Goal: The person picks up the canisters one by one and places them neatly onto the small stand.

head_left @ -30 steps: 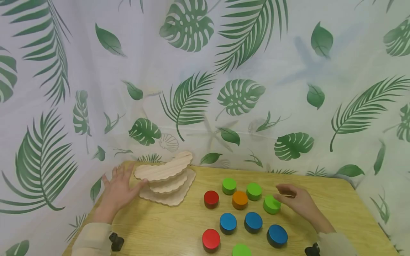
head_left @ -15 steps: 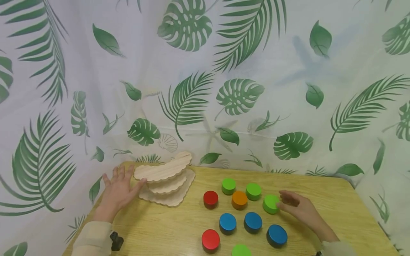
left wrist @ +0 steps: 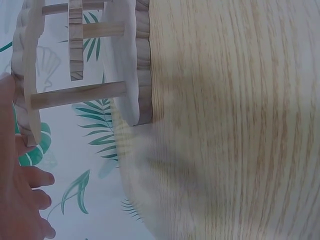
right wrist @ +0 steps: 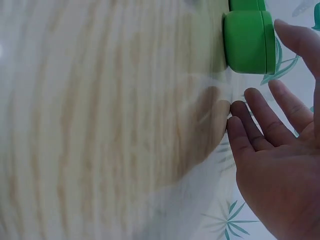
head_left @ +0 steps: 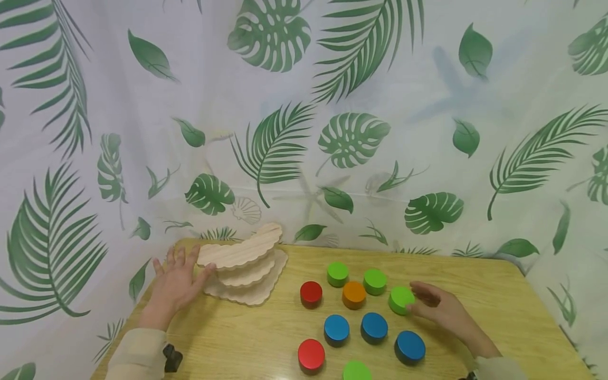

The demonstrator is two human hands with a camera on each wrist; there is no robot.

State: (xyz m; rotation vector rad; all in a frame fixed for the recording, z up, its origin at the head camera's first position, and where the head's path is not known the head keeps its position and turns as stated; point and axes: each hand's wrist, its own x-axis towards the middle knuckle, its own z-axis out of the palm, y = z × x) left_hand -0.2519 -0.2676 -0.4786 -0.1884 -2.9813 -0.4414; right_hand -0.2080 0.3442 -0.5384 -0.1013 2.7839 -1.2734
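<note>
My left hand [head_left: 176,282] is spread at the left, beside a tiered wooden stand with scalloped boards [head_left: 237,255]. Its thumb touches the edge of the top board; in the left wrist view, pegs [left wrist: 80,94] join the boards. My right hand [head_left: 444,309] is at the right side of a small round green tin [head_left: 401,300], fingers relaxed and holding nothing. In the right wrist view the thumb tip is close to the lidded green tin [right wrist: 247,42], and the other fingertips are near the tabletop. Whether the thumb touches the tin I cannot tell.
Left of that tin stand an orange tin [head_left: 354,295], a dark red tin [head_left: 311,294] and two more green ones. Several blue tins [head_left: 374,328], a bright red tin [head_left: 311,356] and a green tin [head_left: 357,371] are nearer. A leaf-printed cloth [head_left: 304,132] hangs behind the wooden table [head_left: 247,338].
My right hand has drawn back slightly to the right and down; its thumb no longer overlaps the green tin's top. My left hand stays at the stand. The head view has shifted slightly.
</note>
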